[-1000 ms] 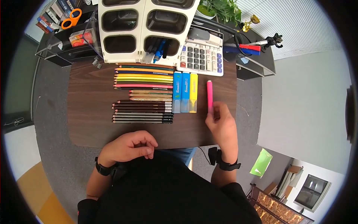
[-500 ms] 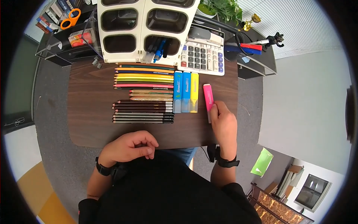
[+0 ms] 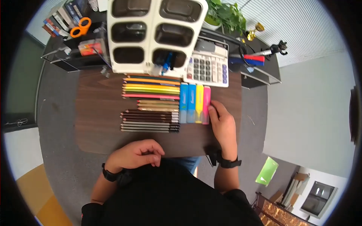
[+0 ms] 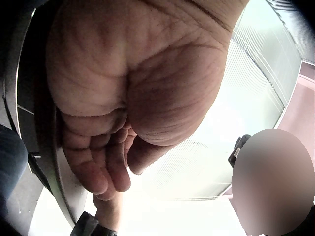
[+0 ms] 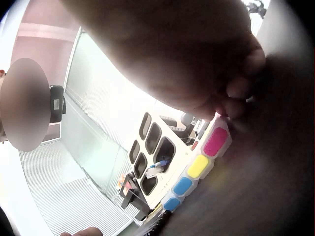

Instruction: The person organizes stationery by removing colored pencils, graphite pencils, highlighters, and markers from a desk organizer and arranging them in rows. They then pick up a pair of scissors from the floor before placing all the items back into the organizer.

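The pink highlighter (image 3: 206, 105) lies upright in the head view, side by side with the yellow highlighter (image 3: 199, 103) and two blue highlighters (image 3: 191, 103). My right hand (image 3: 224, 124) touches its right side with the fingertips, and the highlighter's top face stays uncovered. In the right wrist view the fingers (image 5: 241, 93) are bent close to the pink cap end (image 5: 215, 141). Left of the highlighters, colored pencils (image 3: 151, 90) lie in level rows. My left hand (image 3: 134, 154) hangs loosely curled at the table's front edge, holding nothing.
A white organizer (image 3: 150, 37) with dark compartments stands at the back, pens in one of them. Beside it lies a calculator (image 3: 206, 69). Orange scissors (image 3: 80, 27), a plant (image 3: 226, 17) and a black shelf (image 3: 260, 71) surround the wooden table (image 3: 98, 124).
The pink highlighter has moved left against the yellow one and now stands straight. My right hand has shifted from gripping it to its right side. The head view has tilted slightly.
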